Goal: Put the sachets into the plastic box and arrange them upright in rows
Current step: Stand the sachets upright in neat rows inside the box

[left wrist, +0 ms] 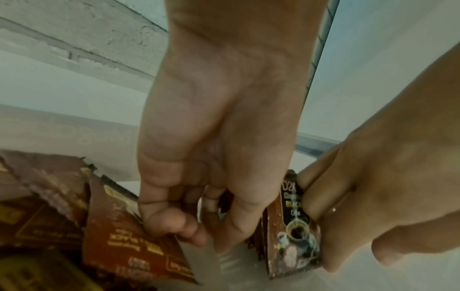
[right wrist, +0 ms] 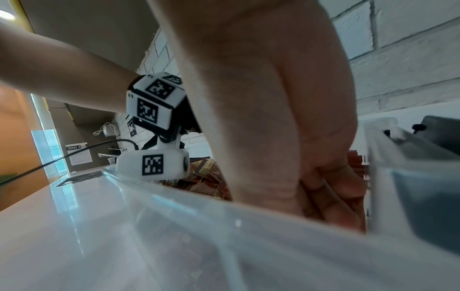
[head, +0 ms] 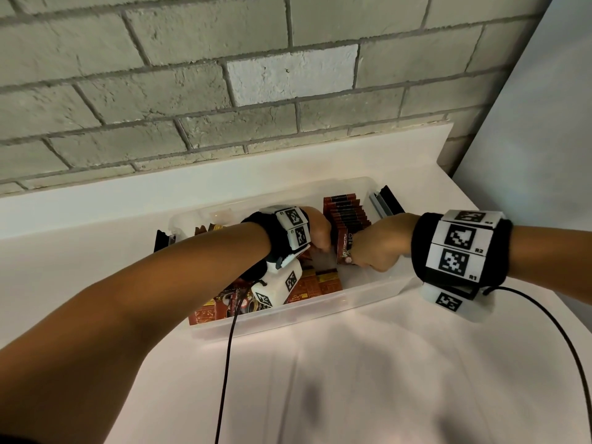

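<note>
A clear plastic box (head: 288, 318) lies on the white counter. Several brown sachets stand upright in a row (head: 344, 213) at its far right end. Loose sachets (head: 317, 283) lie piled at the left end. My right hand (head: 355, 257) grips the front upright sachet (left wrist: 296, 226) of the row by its right edge. My left hand (left wrist: 206, 232) is inside the box just left of that row. Its fingers curl over the top edge of a tilted loose sachet (left wrist: 134, 250), and its thumb hangs beside the row. In the right wrist view, the box wall (right wrist: 224, 236) hides most of the sachets.
A brick wall rises behind the counter (head: 352, 379), and a plain wall closes the right side. Black clasps (head: 389, 200) stick out at both ends of the box. Black cables (head: 227, 363) trail from both wrist cameras across the front of the counter.
</note>
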The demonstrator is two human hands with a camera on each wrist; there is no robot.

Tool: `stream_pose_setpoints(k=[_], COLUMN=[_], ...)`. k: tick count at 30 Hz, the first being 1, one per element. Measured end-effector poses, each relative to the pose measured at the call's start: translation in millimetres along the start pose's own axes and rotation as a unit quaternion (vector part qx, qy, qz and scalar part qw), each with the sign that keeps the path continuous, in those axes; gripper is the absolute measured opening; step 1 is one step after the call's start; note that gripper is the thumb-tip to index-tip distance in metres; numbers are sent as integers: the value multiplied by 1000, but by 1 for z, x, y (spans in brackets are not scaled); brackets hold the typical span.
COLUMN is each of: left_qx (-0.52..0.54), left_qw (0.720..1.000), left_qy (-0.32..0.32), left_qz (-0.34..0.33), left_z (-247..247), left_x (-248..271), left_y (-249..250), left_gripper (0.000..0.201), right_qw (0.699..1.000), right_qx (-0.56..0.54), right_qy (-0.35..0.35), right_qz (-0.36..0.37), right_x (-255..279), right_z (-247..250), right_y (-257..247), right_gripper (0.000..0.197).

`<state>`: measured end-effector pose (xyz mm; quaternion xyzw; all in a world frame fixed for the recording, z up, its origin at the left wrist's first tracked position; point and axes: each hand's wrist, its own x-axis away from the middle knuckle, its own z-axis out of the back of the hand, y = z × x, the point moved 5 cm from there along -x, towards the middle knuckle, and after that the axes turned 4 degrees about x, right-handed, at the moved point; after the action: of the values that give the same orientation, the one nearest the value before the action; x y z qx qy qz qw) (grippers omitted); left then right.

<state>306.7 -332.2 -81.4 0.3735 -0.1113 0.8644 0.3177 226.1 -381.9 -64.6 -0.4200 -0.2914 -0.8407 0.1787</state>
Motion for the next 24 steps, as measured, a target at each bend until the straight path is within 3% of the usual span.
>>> stream_pose_setpoints(k=[4,6,9,15,19,22,24], left_qx=[33,16,21,-4,-73,-98,-133], left_qw=[997,997,998,999,997,995,990], left_qy=[60,59,39,45,35,5,-6], left_qz=[-23,-43,-40,-11,-11,-36,-55], left_z=[7,6,2,11,18,17,13], left_x=[-3,-4,-7,3,19,30,36], left_y=[-12,-10,-5,-10,-20,-28,-35], left_gripper=[34,32,34,34,18,46,57], right_qw=[1000,1000,999,999,999,999,992], right_qx=[-12,-11,-24,10,38,1,-89], right_qy=[-1,11,17,13,16,17,53], right_qz=[15,22,29,30,22,46,66], right_x=[-1,1,1,-3,0,8,15], right_z=[-3,-3,-4,-8,-7,2,17], right_y=[-1,-2,-3,-6,-4,-2,3], right_gripper=[27,23,33,35,33,32,26])
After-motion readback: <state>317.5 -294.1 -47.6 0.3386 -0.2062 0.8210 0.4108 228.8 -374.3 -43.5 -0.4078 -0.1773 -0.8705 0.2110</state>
